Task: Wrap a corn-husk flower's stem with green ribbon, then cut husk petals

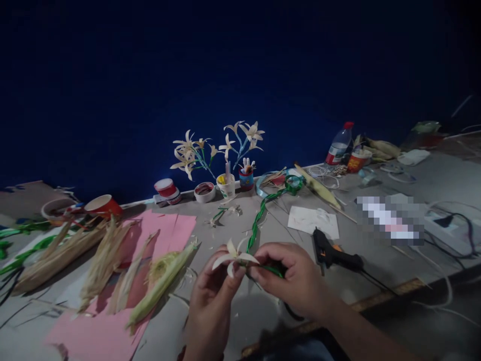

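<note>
My left hand (216,298) pinches a cream-coloured husk flower (233,255) at its base, its petals spread and facing up. Close beside it, my right hand (287,271) is closed on a green ribbon (273,271) near the flower's stem. From between the hands the twisted green ribbon (256,228) runs away across the table to a green roll (295,183). The stem itself is mostly hidden by my fingers. Just right of my right hand lies a black glue gun (334,255) with its cord trailing towards the table edge.
Dried corn husks (105,260) and a green husk (163,286) lie on pink paper (97,333) at left. Finished flowers (188,153) stand by the blue wall, near a white cup (226,188). A bottle (339,145) stands at back right. White paper (313,222) lies behind the glue gun.
</note>
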`<state>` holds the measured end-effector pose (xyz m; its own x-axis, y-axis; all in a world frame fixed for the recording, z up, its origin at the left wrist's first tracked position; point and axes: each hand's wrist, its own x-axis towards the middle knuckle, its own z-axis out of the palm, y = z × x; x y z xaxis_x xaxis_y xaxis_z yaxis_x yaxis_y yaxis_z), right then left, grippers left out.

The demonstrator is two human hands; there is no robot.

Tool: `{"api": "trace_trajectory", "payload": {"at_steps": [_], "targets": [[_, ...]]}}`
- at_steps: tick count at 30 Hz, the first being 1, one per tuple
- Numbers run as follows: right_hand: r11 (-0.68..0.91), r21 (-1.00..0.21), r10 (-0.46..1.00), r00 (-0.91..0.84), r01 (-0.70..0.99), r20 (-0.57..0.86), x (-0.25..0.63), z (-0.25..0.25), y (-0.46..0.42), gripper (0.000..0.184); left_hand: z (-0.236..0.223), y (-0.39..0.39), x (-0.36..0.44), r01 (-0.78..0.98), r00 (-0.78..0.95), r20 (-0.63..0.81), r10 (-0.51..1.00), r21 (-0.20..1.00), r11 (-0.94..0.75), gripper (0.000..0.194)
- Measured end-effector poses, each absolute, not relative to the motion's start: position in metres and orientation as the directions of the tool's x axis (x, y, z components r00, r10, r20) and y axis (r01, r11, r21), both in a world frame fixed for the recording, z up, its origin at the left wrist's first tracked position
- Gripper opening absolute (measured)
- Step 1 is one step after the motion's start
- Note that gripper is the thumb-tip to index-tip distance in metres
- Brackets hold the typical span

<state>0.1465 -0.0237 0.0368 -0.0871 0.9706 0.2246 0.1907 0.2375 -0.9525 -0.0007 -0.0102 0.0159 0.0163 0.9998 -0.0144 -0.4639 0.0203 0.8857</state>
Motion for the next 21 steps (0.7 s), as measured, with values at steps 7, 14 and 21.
{"api": "trace_trajectory", "payload": {"at_steps": [7,14,21], "targets": [[0.355,-0.845,0.934,-0.11,0.399,0.341,0.148,0.041,-0.025,0.011,0.009,-0.009,-0.003,-0.44,0.074,-0.024,0.997,0.897,0.054,0.018],[0.192,-0.918,0.981,-0.07,0.347,0.179,0.154,0.041,-0.023,0.011,0.013,-0.011,0.002,-0.481,0.039,-0.023,0.999,0.876,0.039,0.019],[-0.095,-0.989,0.983,-0.165,-0.115,-0.075,0.151,0.031,-0.017,0.013,0.01,-0.012,0.003,-0.547,0.06,-0.142,0.988,0.824,0.151,0.027]]}}
